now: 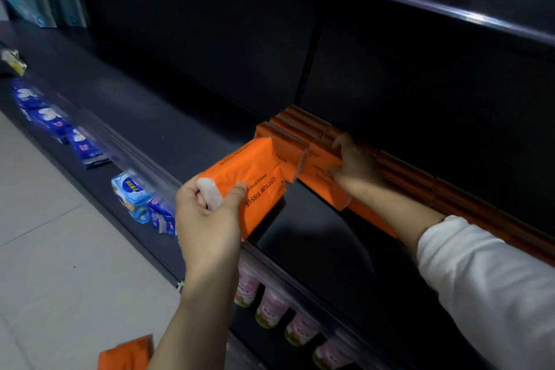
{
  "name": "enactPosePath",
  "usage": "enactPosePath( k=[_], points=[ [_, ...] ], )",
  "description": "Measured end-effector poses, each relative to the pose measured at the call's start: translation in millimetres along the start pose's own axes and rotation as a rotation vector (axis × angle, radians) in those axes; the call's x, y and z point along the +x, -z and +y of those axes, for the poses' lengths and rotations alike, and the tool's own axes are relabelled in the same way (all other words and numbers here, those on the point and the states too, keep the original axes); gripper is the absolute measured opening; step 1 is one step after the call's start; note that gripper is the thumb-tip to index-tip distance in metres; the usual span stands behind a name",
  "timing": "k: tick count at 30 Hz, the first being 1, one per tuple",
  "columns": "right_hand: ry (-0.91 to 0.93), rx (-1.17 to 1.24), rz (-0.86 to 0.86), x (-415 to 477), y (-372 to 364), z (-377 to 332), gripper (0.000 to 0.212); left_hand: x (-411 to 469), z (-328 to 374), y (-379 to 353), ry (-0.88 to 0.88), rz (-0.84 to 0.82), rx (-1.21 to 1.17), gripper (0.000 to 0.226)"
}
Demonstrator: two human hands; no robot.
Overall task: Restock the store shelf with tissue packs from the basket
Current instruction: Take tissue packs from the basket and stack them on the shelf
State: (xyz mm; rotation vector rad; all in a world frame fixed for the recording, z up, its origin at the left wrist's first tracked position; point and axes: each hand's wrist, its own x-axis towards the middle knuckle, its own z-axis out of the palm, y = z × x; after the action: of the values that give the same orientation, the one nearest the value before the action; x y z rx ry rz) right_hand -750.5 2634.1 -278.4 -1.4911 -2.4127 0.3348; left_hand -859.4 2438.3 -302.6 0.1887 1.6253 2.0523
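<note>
1. Since it's nearest the camera, starting at the bottom left edge: one orange pack [126,354] pokes into view over the pale floor tiles [45,219]. Can't tell what it's sitting in.
2. Just right of that, on the lowest level, a line of pink round containers [271,309] stands upright behind a clear rail.
3. Next up is the left hand [207,213], with fingers and thumb curled round the near end of a tissue pack [249,180]. The thumb is on the printed "COTTON TISSUE" face and the fingers wrap the white end. The pack points away from the hand, tilted, its far end just beside the stocked packs, over the dark shelf [156,117].
4. A bit further in is the right hand [351,165], with a white sleeve [480,279] trailing behind it. Its fingers are curled over the top and front of the end pack [321,180], which stands on edge on the shelf, left of the palm.
5. Behind both hands the row of orange packs [295,126] runs back and off to the right, packed tight.
6. Further left, blue packs [87,147] lie scattered along the lower ledge. Way off at the far left are some blurry teal boxes [39,6].
</note>
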Motion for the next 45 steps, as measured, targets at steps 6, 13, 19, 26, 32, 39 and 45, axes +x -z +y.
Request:
enactPosePath(
  k=[6,13,19,26,32,39,45],
  points=[
    [0.078,0.047,-0.101,-1,3,8,0.036,-1,1,0,0.001,-0.010,-0.010,0.038],
    [0.170,0.058,-0.100,-7,7,13,0.037,-4,1,-5,-0.004,-0.023,-0.018,0.031],
    [0.226,0.035,-0.051,-5,8,16,0.036,-4,1,-5,-0.007,-0.024,-0.017,0.033],
    [0.183,-0.005,0.034,10,0,21,0.037,-3,-1,-5,0.002,-0.033,-0.011,0.035],
    [0.169,-0.010,0.059,14,-7,20,0.036,-3,-1,-5,0.022,-0.033,-0.009,0.032],
    [0.259,-0.128,-0.042,0,-6,22,0.057,-5,1,-6,0.041,-0.044,-0.021,0.030],
    [0.312,-0.122,-0.057,-7,2,32,0.063,-7,1,-5,0.047,-0.049,-0.023,0.035]
  ],
)
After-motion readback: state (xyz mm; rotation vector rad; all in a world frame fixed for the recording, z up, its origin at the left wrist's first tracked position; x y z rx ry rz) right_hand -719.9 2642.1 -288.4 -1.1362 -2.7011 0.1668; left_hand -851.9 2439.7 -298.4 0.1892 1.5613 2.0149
